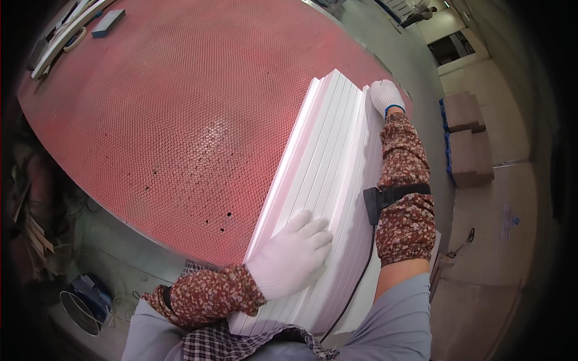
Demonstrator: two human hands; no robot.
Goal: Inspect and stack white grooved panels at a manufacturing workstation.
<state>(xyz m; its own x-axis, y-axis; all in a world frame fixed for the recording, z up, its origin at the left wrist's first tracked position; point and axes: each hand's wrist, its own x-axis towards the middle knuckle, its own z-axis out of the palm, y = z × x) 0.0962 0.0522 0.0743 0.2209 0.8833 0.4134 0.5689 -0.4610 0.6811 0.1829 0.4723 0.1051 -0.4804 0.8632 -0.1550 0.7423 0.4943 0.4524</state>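
A stack of long, white grooved strips (322,159) lies lengthwise before me, from my waist toward the far right of the red table. My left hand (293,256), in a white knitted glove, rests flat on the near part of the stack with its fingers stretched out. At the far right end, my gloved right hand (387,96) is curled over the edge of the strips, its fingertips mostly hidden. A black strap with a small dark box (374,204) is round my right sleeve, and a cable runs down from it across the strips.
The red table (180,90) has a honeycomb-textured top. At its far left lie a grey-blue block (108,24), a tape roll (75,40) and pale strips (63,42). Brown stacks (472,156) stand at the right. A person (418,15) is far off. A dark blue bin (90,298) sits lower left.
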